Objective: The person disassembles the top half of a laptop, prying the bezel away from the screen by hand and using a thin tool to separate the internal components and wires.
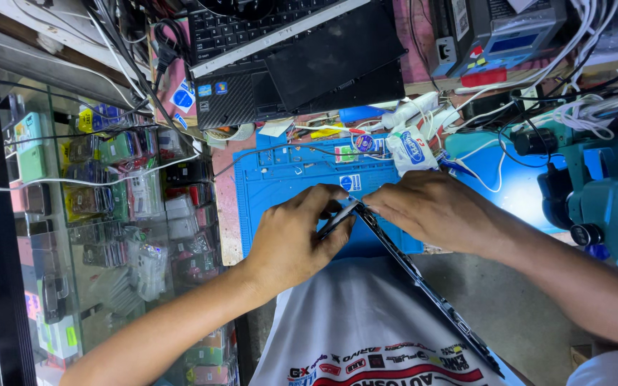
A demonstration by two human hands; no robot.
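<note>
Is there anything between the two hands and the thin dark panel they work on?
Nothing visible. The left hand and the right hand both already touch the panel at its upper end, above the blue mat. What lies under the fingers cannot be seen.

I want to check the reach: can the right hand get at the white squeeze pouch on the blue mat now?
Probably yes: the white pouch lies just beyond the right hand, nothing between, but that hand grips the thin dark panel.
</note>
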